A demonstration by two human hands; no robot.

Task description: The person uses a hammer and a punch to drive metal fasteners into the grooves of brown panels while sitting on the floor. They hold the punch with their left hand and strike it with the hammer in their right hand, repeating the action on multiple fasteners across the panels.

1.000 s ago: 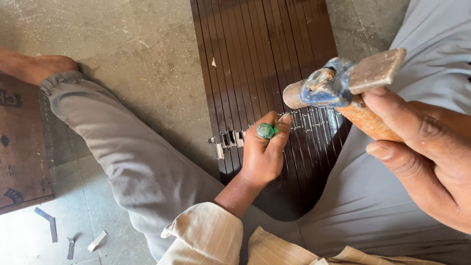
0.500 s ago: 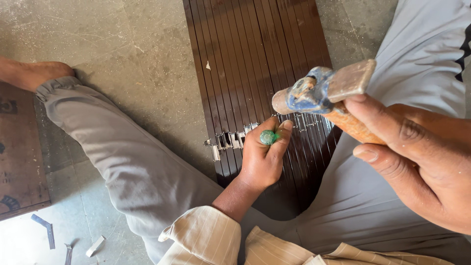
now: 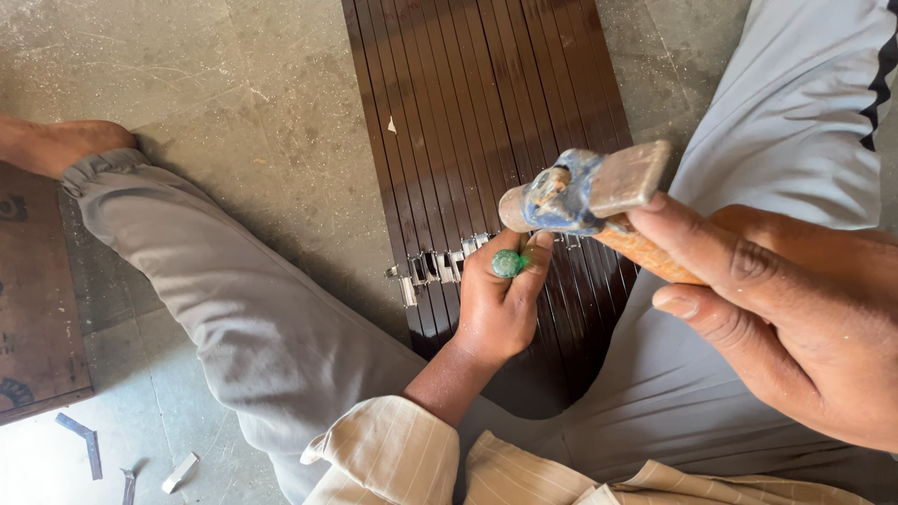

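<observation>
A brown board and metal scraps lie on the concrete floor.

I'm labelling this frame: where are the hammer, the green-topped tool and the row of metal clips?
hammer (image 3: 585, 192), head view, on its blue-painted head.
green-topped tool (image 3: 506, 264), head view, on its green end.
metal clips (image 3: 432, 268), head view, mid-row.

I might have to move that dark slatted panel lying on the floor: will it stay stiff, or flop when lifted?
The dark slatted panel looks built of narrow strips joined by small metal clips, so it would probably flex or sag between them. Its glossy faces may be slippery. It lies flat on the concrete floor, unlikely to roll.
</observation>
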